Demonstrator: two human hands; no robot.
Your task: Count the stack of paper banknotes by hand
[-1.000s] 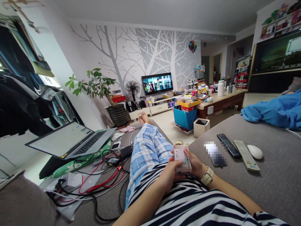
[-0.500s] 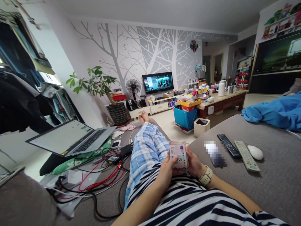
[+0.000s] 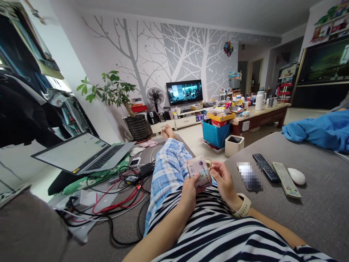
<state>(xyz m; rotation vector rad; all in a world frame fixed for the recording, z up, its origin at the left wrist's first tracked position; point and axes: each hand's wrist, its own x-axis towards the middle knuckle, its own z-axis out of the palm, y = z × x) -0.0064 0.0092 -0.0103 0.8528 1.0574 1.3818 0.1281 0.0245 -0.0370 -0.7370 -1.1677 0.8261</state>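
Observation:
A stack of banknotes (image 3: 198, 171), its top note marked with a 5, is tilted above my lap. My left hand (image 3: 189, 190) grips it from the lower left, thumb across the face of the top note. At the stack's right edge, my right hand (image 3: 223, 181) has its fingers curled and pinched by a bent, yellowish edge of a note (image 3: 208, 163). How many notes the right fingers hold cannot be made out. A pale watch (image 3: 242, 206) circles the right wrist.
Right on the grey sofa lie a pixelated phone-like object (image 3: 249, 177), a black remote (image 3: 265, 167), a beige remote (image 3: 286, 180) and a white mouse (image 3: 296, 176). An open laptop (image 3: 100, 160) and tangled cables (image 3: 114, 203) lie left. My legs (image 3: 167, 163) stretch forward.
The stack has shifted left and tilted in my left hand. My right hand has moved from holding the stack's right side to pinching at its edge, where a note now bends out.

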